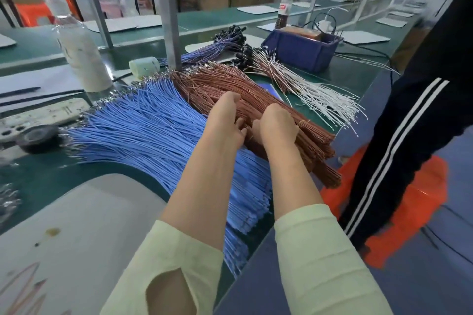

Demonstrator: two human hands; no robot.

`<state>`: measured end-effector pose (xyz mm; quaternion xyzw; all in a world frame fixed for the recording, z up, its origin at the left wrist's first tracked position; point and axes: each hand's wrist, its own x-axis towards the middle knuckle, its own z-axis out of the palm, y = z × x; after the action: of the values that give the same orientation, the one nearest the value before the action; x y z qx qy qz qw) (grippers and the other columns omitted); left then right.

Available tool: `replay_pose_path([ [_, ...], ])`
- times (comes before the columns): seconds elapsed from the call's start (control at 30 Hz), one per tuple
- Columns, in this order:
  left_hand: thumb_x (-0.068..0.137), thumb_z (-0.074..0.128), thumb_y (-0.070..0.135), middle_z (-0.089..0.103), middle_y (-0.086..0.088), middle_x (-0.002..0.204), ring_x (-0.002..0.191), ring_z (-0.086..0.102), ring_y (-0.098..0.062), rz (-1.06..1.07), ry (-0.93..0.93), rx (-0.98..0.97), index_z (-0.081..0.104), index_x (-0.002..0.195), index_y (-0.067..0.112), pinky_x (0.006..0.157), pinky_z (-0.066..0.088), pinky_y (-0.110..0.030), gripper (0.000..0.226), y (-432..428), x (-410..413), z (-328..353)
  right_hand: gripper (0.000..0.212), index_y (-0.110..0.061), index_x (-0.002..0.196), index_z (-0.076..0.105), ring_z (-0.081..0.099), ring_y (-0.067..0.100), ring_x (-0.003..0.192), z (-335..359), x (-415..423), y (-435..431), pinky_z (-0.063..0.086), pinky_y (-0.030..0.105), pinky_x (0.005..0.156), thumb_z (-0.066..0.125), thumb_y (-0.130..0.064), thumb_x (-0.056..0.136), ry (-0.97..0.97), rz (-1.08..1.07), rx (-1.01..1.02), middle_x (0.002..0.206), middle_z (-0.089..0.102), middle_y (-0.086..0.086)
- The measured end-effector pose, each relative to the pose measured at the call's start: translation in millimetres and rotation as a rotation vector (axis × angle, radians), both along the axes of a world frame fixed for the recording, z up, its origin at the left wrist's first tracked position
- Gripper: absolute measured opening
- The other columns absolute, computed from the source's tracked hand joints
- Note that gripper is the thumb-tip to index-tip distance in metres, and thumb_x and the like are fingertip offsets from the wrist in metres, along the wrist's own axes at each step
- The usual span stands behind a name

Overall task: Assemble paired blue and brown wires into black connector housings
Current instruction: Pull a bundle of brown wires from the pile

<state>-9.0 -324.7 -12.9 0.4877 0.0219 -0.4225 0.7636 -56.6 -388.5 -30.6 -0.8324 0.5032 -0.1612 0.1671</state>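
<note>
Left hand [225, 120] and right hand [277, 124], side by side, grip thin brown wires [204, 84].

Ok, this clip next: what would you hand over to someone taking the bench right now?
Left hand and right hand: both on the brown wires, fingers curled into the bundle.
The blue wires fan out left of them, not in hand.
Done: leads already in black housings lie behind.
Left: pull a brown, pair it with a blue, seat both in a housing.

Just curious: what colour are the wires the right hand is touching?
Brown wires; the head view shows them best.
</note>
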Motion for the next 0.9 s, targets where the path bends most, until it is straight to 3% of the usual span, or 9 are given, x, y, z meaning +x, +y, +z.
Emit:
replay_pose_path([
  [0.1, 0.087, 0.053, 0.02, 0.051, -0.007, 0.123, 0.11, 0.05, -0.02, -0.027, 0.02, -0.019, 0.049, 0.118, 0.01, 0.091, 0.041, -0.034, 0.033, 2, 1, 1, 0.029, -0.001, 0.116, 0.052, 0.057, 0.031, 0.105, 16, -1, -1, 0.042, 0.033, 0.078, 0.054, -0.017, 0.093, -0.071, 0.079, -0.025, 0.114, 0.06, 0.014],
  [0.23, 0.089, 0.053, 0.022, 0.046, -0.007, 0.093, 0.086, 0.046, -0.019, -0.028, 0.028, -0.017, 0.049, 0.099, 0.008, 0.077, 0.041, -0.03, 0.018, 2, 4, 3, 0.009, -0.011, 0.093, 0.052, 0.05, 0.025, 0.075, 45, 3, 1, 0.034, 0.025, 0.057, 0.057, -0.018, 0.092, -0.073, 0.204, 0.008, 0.08, 0.054, 0.005],
  [0.37, 0.094, 0.05, 0.021, 0.054, -0.002, 0.082, 0.073, 0.05, -0.014, -0.119, 0.116, -0.142, 0.049, 0.087, 0.008, 0.087, 0.044, -0.022, 0.015, 3, 9, 6, 0.025, -0.009, 0.078, 0.054, 0.046, 0.022, 0.061, 50, 2, 13, 0.028, 0.025, 0.046, 0.055, -0.03, 0.093, -0.041, 0.312, 0.105, 0.065, 0.048, 0.002],
  [0.43, 0.096, 0.05, 0.024, 0.055, 0.0, 0.051, 0.049, 0.056, -0.012, -0.118, 0.038, -0.072, 0.045, 0.077, 0.008, 0.058, 0.052, -0.021, 0.025, 5, 11, 8, 0.029, -0.009, 0.078, 0.047, 0.046, 0.02, 0.062, 46, 0, 21, 0.028, 0.027, 0.047, 0.051, -0.032, 0.094, -0.042, 0.341, 0.173, 0.067, 0.047, 0.002],
  [0.5, 0.097, 0.05, 0.024, 0.041, 0.002, 0.03, 0.027, 0.044, -0.01, -0.105, -0.075, -0.025, 0.039, 0.066, 0.012, 0.038, 0.042, -0.015, 0.035, 11, 12, 12, 0.025, -0.006, 0.082, 0.051, 0.048, 0.022, 0.065, 44, -3, 27, 0.03, 0.027, 0.048, 0.052, -0.028, 0.093, -0.128, 0.368, 0.224, 0.07, 0.052, 0.004],
  [0.6, 0.096, 0.051, 0.02, 0.049, 0.0, 0.046, 0.037, 0.047, -0.01, -0.077, -0.137, -0.154, 0.046, 0.069, 0.011, 0.038, 0.042, -0.015, 0.029, 17, 17, 26, 0.018, -0.006, 0.085, 0.061, 0.052, 0.018, 0.063, 51, -6, 37, 0.037, 0.026, 0.052, 0.058, -0.024, 0.087, -0.364, 0.419, 0.162, 0.069, 0.058, 0.003],
  [0.67, 0.097, 0.048, 0.016, 0.053, -0.002, 0.059, 0.047, 0.053, -0.011, -0.05, -0.14, -0.305, 0.05, 0.075, 0.009, 0.044, 0.047, -0.017, 0.023, 22, 17, 44, 0.011, -0.014, 0.081, 0.06, 0.049, 0.005, 0.058, 61, -7, 47, 0.036, 0.016, 0.05, 0.06, -0.025, 0.086, -0.53, 0.449, 0.098, 0.064, 0.054, -0.008],
  [0.73, 0.097, 0.046, 0.014, 0.052, -0.002, 0.053, 0.042, 0.052, -0.011, -0.038, -0.222, -0.389, 0.05, 0.07, 0.008, 0.043, 0.045, -0.016, 0.027, 28, 17, 61, 0.009, -0.018, 0.089, 0.06, 0.049, -0.001, 0.062, 72, -7, 59, 0.035, 0.009, 0.052, 0.061, -0.026, 0.085, -0.664, 0.455, 0.036, 0.067, 0.053, -0.015],
  [0.9, 0.092, 0.051, 0.008, 0.051, -0.009, 0.057, 0.049, 0.05, -0.021, 0.037, -0.551, -0.34, 0.056, 0.059, 0.007, 0.051, 0.044, -0.024, 0.033, 47, 17, 83, 0.017, -0.03, 0.1, 0.053, 0.059, -0.005, 0.078, 83, -14, 83, 0.047, 0.013, 0.068, 0.064, -0.028, 0.086, -0.888, 0.479, 0.08, 0.082, 0.058, -0.022],
])
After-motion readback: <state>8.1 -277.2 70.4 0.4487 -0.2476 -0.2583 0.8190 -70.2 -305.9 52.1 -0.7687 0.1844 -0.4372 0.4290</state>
